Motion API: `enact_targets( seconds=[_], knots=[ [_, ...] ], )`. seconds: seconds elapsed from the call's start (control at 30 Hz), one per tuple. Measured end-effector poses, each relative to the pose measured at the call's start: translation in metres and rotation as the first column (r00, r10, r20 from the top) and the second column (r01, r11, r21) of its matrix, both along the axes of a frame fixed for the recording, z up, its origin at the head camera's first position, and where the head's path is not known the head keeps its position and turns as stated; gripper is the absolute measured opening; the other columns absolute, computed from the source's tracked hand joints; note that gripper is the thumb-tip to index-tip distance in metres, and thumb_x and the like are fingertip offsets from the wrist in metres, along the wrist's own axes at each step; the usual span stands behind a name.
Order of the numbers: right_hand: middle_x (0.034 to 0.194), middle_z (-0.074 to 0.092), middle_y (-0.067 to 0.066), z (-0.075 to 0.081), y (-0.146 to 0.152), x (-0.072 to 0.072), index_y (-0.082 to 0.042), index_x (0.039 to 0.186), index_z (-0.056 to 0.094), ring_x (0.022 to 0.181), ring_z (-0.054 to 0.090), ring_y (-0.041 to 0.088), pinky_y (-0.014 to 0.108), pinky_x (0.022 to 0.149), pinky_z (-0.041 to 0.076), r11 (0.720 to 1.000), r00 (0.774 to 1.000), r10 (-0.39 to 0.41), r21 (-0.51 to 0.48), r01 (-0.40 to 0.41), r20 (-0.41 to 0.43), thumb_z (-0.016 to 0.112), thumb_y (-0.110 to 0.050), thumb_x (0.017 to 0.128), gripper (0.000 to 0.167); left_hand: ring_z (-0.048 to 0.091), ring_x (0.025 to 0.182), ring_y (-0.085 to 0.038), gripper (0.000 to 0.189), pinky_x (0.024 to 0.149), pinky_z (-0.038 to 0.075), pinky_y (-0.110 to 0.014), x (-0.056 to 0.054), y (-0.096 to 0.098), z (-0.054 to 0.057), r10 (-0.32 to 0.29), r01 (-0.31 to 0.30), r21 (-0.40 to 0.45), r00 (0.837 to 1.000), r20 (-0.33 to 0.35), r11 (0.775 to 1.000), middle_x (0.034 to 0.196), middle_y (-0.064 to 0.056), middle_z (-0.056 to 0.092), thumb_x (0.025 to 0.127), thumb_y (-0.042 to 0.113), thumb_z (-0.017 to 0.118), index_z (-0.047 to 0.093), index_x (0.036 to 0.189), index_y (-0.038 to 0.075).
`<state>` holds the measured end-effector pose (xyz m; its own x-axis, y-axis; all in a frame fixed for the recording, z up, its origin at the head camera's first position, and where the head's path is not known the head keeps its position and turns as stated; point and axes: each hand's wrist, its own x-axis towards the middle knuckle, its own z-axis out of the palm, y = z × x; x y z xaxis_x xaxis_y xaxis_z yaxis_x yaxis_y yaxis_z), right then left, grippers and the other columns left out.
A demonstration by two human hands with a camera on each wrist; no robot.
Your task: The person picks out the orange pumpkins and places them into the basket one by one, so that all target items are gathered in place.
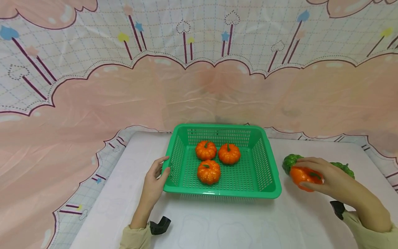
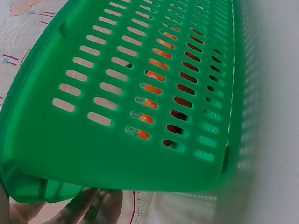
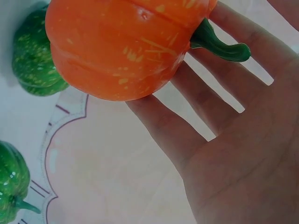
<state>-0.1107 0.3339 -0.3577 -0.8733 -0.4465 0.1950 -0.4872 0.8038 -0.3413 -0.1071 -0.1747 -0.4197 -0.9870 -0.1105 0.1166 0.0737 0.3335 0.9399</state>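
In the head view, my right hand holds an orange pumpkin with a curved green stem, fingers over its far side and thumb along the near side. The right wrist view shows the same pumpkin against my spread fingers. My left hand grips the left rim of a green plastic basket. Fingers show past the edge of the basket in the left wrist view. Inside the basket sit three orange pumpkins, grouped left of centre.
Two green pumpkins lie right of the basket: one just behind the held pumpkin, the other partly hidden by my right hand. All stands on a white-covered table. A patterned cloth hangs behind it.
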Motion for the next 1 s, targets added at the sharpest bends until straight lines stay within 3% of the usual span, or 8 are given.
enact_targets(
  seconds=[0.4,0.63,1.0],
  knots=[
    [0.128,0.059,-0.001,0.012,-0.016,-0.001,-0.023,0.125,0.065,0.115,0.043,-0.004,0.0,0.091,0.027,0.998,0.999,0.041,-0.044,-0.043,-0.03,0.086,-0.028,0.078,0.052,0.061,0.12,-0.03,0.038,0.093,0.052,-0.041,0.0,-0.001,-0.001,0.0,0.0,-0.002,1.0,-0.004,1.0,0.128,-0.018,0.063,0.102,0.014,0.057,0.053,0.14,0.015],
    [0.129,0.06,-0.003,0.019,-0.022,-0.002,-0.023,0.124,0.067,0.118,0.043,-0.005,0.001,0.091,0.031,0.996,0.993,0.083,-0.032,-0.085,-0.08,0.087,-0.025,0.076,0.053,0.061,0.119,-0.03,0.038,0.089,0.054,-0.033,-0.001,-0.001,-0.002,-0.002,0.002,0.006,1.0,-0.003,1.0,0.127,-0.019,0.063,0.102,0.014,0.056,0.053,0.14,0.014],
    [0.132,0.058,-0.005,0.028,-0.029,0.001,-0.025,0.13,0.063,0.114,0.046,-0.007,0.004,0.088,0.034,0.998,0.997,0.06,-0.034,-0.062,-0.055,0.084,-0.029,0.08,0.055,0.061,0.121,-0.03,0.039,0.09,0.054,-0.035,-0.001,0.0,-0.002,-0.004,0.004,0.006,1.0,-0.004,1.0,0.129,-0.019,0.062,0.102,0.013,0.056,0.053,0.14,0.014]
  ],
)
